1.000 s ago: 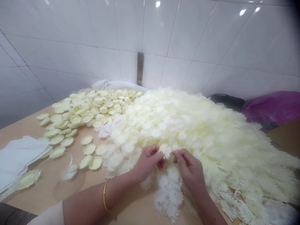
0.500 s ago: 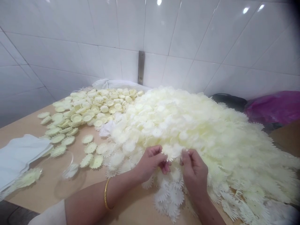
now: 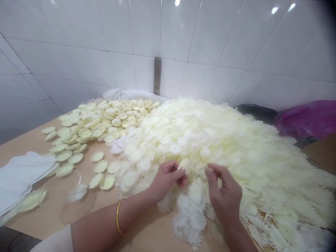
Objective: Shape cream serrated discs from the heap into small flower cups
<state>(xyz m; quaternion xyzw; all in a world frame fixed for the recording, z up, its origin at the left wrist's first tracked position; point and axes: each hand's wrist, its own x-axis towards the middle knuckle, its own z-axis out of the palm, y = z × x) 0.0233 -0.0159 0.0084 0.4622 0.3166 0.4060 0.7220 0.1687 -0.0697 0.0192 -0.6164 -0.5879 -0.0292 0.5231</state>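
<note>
My left hand [image 3: 169, 180], with a gold bangle on its wrist, pinches a small pale flower-shaped piece [image 3: 184, 165] at the front of a big heap of thin cream petal discs [image 3: 199, 129]. To its right my right hand [image 3: 224, 190] is raised with thumb and index finger brought together; whether anything thin is between the tips is too small to tell. Below and between the hands lies a loose cluster of white petal discs [image 3: 193, 217].
Thicker scalloped discs [image 3: 105, 119] are piled at the back left of the brown table [image 3: 105, 217]. White sheets [image 3: 23, 175] lie at the left edge. A purple bag [image 3: 309, 119] and a dark object [image 3: 257, 112] sit at the back right, near the tiled wall [image 3: 118, 28].
My right hand has moved right, away from the left. The piece between my hands is now at my left fingertips only and looks more bunched.
</note>
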